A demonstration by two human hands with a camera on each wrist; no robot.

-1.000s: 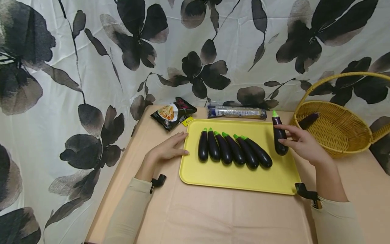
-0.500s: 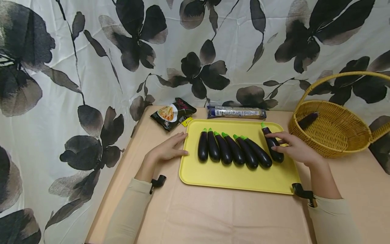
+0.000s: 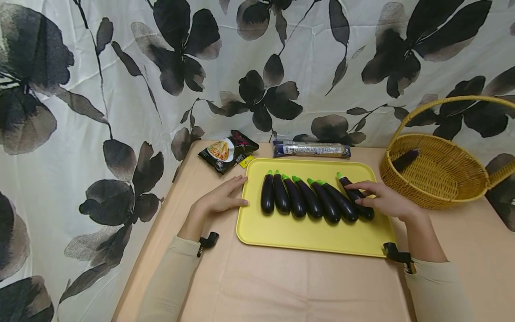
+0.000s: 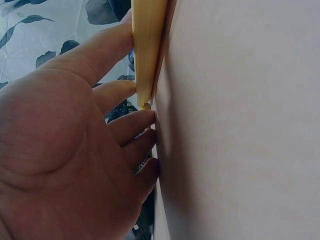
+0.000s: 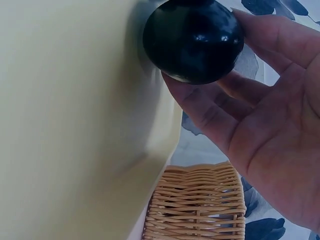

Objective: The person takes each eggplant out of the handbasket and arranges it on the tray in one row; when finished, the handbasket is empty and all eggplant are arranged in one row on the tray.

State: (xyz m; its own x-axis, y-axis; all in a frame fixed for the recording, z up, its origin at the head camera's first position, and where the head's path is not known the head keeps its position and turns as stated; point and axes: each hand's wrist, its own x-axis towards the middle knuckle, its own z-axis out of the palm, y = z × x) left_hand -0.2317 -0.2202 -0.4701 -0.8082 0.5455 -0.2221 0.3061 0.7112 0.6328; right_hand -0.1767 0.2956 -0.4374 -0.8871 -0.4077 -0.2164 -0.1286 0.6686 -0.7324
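Observation:
My right hand pinches a dark purple eggplant between thumb and fingers, at the right end of a row of several eggplants. The row lies on a yellow tray, green stem ends toward the back. In the right wrist view, the held eggplant's round, shiny end sits close over the tray, thumb on one side and fingers on the other. At the tray's left edge, my left hand rests with fairly straight fingers; the left wrist view has its thumb and index fingertips against the tray's side.
A wicker basket with a tall handle stands right of the tray, one eggplant inside. Behind the tray lie a black food packet and a long blue-and-clear packet. A floral cloth hangs at the back.
My right hand has carried the eggplant left and down from the tray's right edge to beside the last eggplant in the row. My left hand has stayed at the tray's left edge.

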